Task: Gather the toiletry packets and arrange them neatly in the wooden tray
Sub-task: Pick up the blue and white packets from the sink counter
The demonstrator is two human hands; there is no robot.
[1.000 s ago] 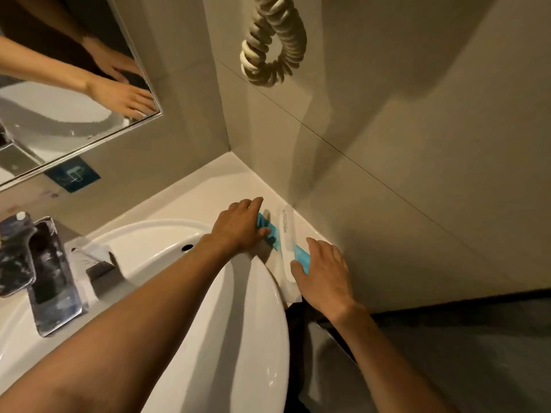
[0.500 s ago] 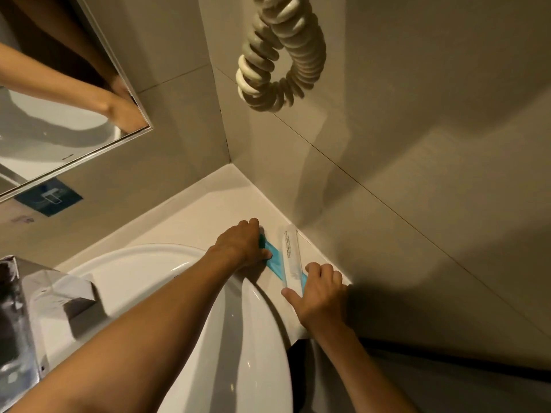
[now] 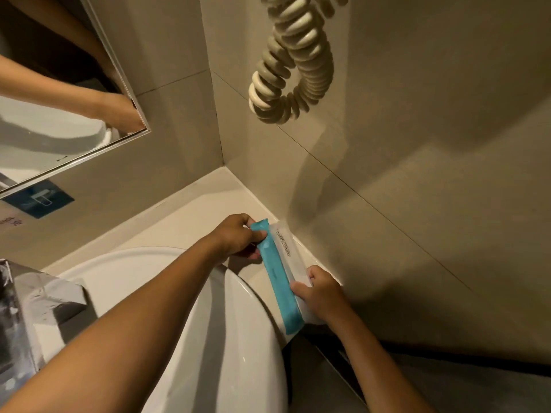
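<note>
A long teal toiletry packet (image 3: 278, 278) and a white packet with small printed text (image 3: 288, 251) lie side by side, held together above the counter ledge near the wall corner. My left hand (image 3: 238, 238) pinches their far end. Their near end is gripped by my right hand (image 3: 317, 292), thumb on the teal packet. No wooden tray is in view.
A white basin (image 3: 185, 308) fills the lower left, with a chrome tap (image 3: 18, 317) at the left edge. The pale counter (image 3: 190, 216) runs into the tiled corner. A coiled cream cord (image 3: 295, 64) hangs on the right wall, and a mirror (image 3: 50, 114) at upper left.
Both hands have gathered the teal and white packets together and lifted them slightly off the ledge. The view has tilted right and closer to the corner.
</note>
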